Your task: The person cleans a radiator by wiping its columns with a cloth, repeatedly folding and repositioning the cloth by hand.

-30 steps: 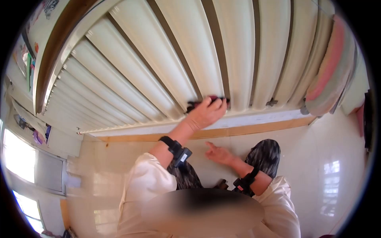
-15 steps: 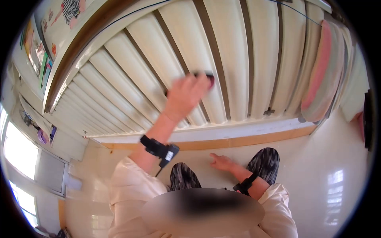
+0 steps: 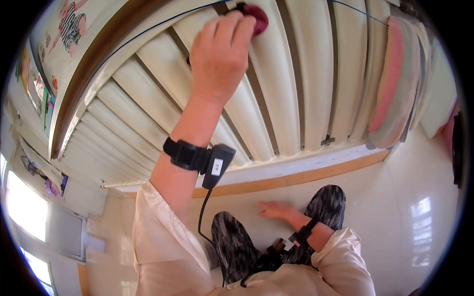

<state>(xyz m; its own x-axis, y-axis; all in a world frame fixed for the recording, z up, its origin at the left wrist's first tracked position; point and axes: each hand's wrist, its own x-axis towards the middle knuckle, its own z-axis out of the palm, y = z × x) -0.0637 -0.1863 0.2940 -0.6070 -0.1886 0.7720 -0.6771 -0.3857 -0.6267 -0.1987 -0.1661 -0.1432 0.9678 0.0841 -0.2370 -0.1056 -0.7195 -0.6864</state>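
My left hand [image 3: 219, 59] reaches up to the top of a cream ribbed radiator [image 3: 276, 89]. Its fingers are bent around a dark red and black cloth [image 3: 256, 18], which bulges out past the fingertips near the radiator's upper edge. Most of the cloth is hidden under the hand. Low down, my right hand [image 3: 275, 210] hangs over the tiled floor beside my knee, with fingers stretched out to the left and nothing visible in them. It is slightly blurred.
Pink and grey cloths [image 3: 395, 89] hang over the radiator's right end. A blue cord [image 3: 163, 22] runs along its top edge. Behind is a ledge with a brown edge [image 3: 79, 89]. A cable [image 3: 200, 217] trails from the box strapped on my left forearm.
My left hand has moved up the radiator with the cloth, from mid-height to near its top edge. My right hand stays low, shifted slightly downward in view.
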